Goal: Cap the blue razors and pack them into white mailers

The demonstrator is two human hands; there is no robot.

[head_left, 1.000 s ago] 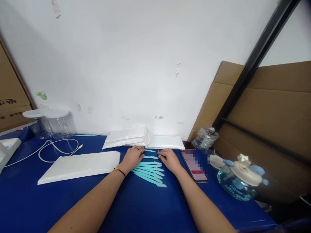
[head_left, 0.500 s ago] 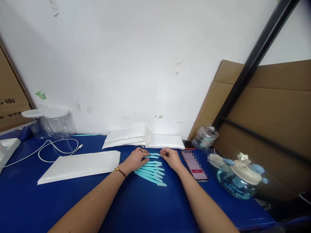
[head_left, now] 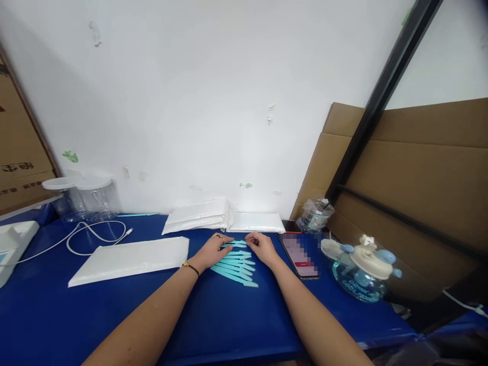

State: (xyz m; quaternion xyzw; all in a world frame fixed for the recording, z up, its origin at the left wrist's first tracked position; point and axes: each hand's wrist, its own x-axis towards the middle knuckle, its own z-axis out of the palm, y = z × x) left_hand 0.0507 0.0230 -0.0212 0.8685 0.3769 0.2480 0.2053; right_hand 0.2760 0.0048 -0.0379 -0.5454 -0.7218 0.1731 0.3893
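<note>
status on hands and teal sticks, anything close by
Left hand at far sticks' left ends. Right hand at their right ends. Other sticks fanned nearer. Phone right of right hand.

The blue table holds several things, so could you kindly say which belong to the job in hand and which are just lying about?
Apparently in use: teal sticks, the upper ones between left hand and right hand; possibly white packets.

Seemingly lying about: lit phone, drink bottle, white cable, clear jars.
</note>
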